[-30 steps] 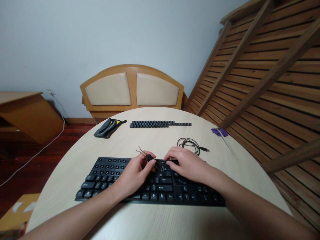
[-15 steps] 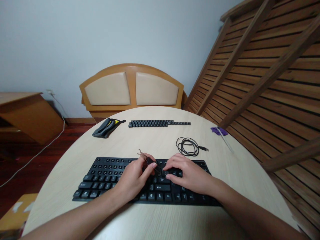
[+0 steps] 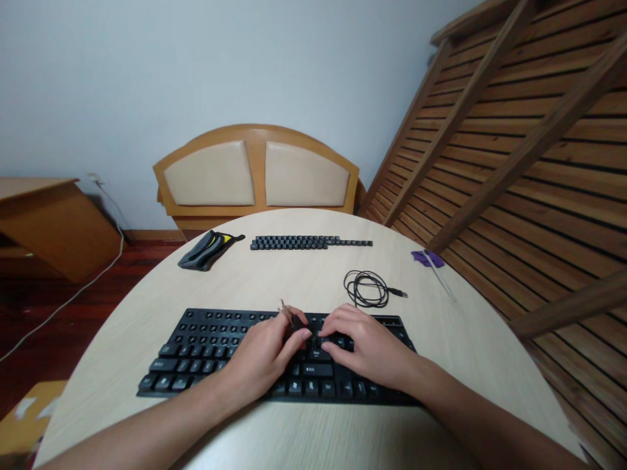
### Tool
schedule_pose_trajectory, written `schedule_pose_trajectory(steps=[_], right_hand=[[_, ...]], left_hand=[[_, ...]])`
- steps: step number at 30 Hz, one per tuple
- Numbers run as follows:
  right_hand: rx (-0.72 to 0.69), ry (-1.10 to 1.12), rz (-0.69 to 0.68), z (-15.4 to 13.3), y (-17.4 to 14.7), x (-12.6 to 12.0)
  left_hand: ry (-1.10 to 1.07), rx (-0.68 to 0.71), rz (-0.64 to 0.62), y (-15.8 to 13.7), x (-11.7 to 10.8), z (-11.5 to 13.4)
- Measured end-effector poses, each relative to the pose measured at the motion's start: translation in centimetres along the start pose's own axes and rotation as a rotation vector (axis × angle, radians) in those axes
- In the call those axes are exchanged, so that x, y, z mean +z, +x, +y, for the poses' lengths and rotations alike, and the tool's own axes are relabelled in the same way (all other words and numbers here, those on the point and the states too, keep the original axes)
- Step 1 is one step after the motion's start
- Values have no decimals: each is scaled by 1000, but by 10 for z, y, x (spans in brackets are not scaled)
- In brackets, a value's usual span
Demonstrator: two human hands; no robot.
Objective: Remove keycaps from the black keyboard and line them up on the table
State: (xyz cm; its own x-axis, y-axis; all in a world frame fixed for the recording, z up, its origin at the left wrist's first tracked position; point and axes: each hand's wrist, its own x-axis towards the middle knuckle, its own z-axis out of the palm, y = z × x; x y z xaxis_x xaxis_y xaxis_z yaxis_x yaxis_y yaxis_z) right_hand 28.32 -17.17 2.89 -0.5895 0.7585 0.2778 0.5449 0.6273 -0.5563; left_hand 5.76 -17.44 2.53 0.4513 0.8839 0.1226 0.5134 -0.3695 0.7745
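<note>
A black keyboard (image 3: 318,370) lies across the near part of the table, with bare switches showing in its upper left rows and keycaps in its lower rows. Above its right-middle keys, my left hand (image 3: 267,349) is closed on a small dark tool with thin wires, seemingly a keycap puller (image 3: 296,322); brownish strands stick up from it. The wire ends reach down to a key near the Enter key, partly hidden by fingers. My right hand (image 3: 365,339) rests over the keyboard's right side, thumb and index finger slightly apart beside that same key, with nothing visible held.
Removed keycaps (image 3: 289,243) stand in neat rows at the table's far side. A coiled black USB cable (image 3: 367,289) lies behind my right hand. Far left is a black-and-yellow pouch (image 3: 208,251); far right, a purple cloth (image 3: 427,259) with a thin stick (image 3: 441,277).
My left hand has shifted slightly right with the tool, whose strands now stand more upright. The right hand stays at almost the same place, its fingertips a little nearer the key.
</note>
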Motion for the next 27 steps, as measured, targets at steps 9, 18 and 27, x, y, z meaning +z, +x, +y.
schedule_pose_trajectory(steps=[9, 18, 27], right_hand=[[34, 7, -5, -3, -1, -2], [-14, -73, 33, 0, -1, 8], [-60, -46, 89, 7, -1, 14]], left_hand=[[-78, 3, -39, 1, 1, -4], [-309, -47, -58, 3, 0, -5], [-398, -51, -61, 4, 0, -6]])
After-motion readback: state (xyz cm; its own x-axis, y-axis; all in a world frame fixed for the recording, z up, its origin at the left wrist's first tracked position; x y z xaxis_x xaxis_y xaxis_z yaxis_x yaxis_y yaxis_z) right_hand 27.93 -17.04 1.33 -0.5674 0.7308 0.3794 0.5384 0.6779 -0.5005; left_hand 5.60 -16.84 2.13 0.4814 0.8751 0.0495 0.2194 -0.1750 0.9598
